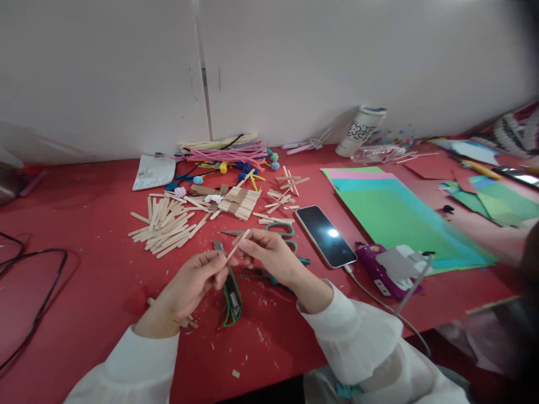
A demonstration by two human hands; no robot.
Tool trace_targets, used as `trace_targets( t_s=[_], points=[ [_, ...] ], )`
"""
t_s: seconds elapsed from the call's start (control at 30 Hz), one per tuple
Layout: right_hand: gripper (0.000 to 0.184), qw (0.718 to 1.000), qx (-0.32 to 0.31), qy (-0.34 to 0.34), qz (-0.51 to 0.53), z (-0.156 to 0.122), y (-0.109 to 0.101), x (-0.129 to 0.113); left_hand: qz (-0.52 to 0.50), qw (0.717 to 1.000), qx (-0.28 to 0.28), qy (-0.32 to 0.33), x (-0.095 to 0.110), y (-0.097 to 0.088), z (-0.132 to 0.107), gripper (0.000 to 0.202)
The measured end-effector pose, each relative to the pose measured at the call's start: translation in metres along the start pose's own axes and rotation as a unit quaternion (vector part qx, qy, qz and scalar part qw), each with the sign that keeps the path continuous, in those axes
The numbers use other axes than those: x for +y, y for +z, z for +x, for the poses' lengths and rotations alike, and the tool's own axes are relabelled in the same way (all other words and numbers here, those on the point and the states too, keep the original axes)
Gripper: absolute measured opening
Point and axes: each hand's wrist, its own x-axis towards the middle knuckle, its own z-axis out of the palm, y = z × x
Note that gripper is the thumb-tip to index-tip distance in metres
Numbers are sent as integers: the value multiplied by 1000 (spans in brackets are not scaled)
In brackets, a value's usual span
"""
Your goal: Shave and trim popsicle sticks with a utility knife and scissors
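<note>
Between my two hands I hold a thin wooden craft stick (236, 247), tilted up to the right. My left hand (197, 280) pinches its lower end, and my right hand (263, 249) pinches the upper end between thumb and fingers. Just below them a green utility knife (231, 297) lies on the red table, partly hidden by my left hand. Scissors with grey-green handles (281, 226) lie behind my right hand. Under my right wrist is a teal-handled tool (275, 280), mostly covered. A pile of craft sticks (168, 224) spreads to the left.
Bundled sticks (240, 202), pink pipe cleaners (227, 152) and small pompoms stand toward the wall. On the right are a phone (326, 235) on a cable, a purple power adapter (385, 269), coloured paper (379, 207) and a white tumbler (360, 132). Black cable (46, 303) lies left.
</note>
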Motion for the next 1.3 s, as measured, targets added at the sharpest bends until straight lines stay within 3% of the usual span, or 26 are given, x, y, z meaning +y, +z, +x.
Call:
trace_targets(
  t_s=[0.07, 0.1, 0.17, 0.23, 0.3, 0.4, 0.47, 0.53, 0.63, 0.7, 0.73, 0.83, 1.0, 1.07, 1.17, 1.23, 1.3],
  points=[
    [28, 993, 30, -42, -109, -3, 1, -1, 1, 998, 47, 29, 2, -4, 1, 31],
    [25, 976, 48, -69, -200, -4, 2, -1, 5, 996, 75, 46, 3, -5, 1, 30],
    [25, 905, 58, -108, -407, -8, 9, -1, 14, 990, 123, 72, 5, -7, 1, 26],
    [35, 822, 20, -106, -559, -12, 19, 2, 22, 985, 149, 80, 6, -7, 1, 22],
    [45, 770, -10, -97, -630, -15, 30, 7, 22, 984, 160, 78, 7, -5, 0, 20],
    [42, 748, -25, -80, -658, -15, 42, 15, 8, 983, 166, 72, 7, -2, -1, 18],
    [33, 761, -16, -65, -646, -14, 43, 16, -17, 984, 165, 65, 7, -1, 0, 20],
    [21, 791, 16, -58, -609, -12, 39, 13, -57, 985, 152, 55, 8, -2, 0, 26],
    [15, 885, 101, -46, -451, -10, 27, 2, -128, 986, 108, 24, 12, -2, 0, 36],
    [19, 967, 108, 2, -230, -9, 18, -6, -164, 984, 63, -10, 15, -2, -2, 39],
    [23, 988, 104, 26, -111, -8, 15, -10, -176, 983, 38, -29, 15, -1, -3, 38],
    [35, 989, 100, 43, 99, -7, 10, -17, -186, 978, -44, -85, 13, 3, -6, 34],
    [27, 990, 92, 44, 97, -9, 14, -14, -152, 974, -124, -113, 2, 11, -10, 39],
    [26, 989, 115, 45, 84, -9, 15, -11, -125, 981, -118, -95, 1, 12, -10, 41],
    [31, 987, 137, 42, 66, -8, 13, -10, 15, 998, -59, -33, 2, 10, -10, 40],
    [34, 991, 127, 40, 29, -9, 9, -12, 114, 993, -20, 5, 4, 8, -10, 42],
    [34, 992, 112, 28, -44, -13, 3, -17, 137, 990, -3, 16, 5, 5, -10, 40]
  ],
)
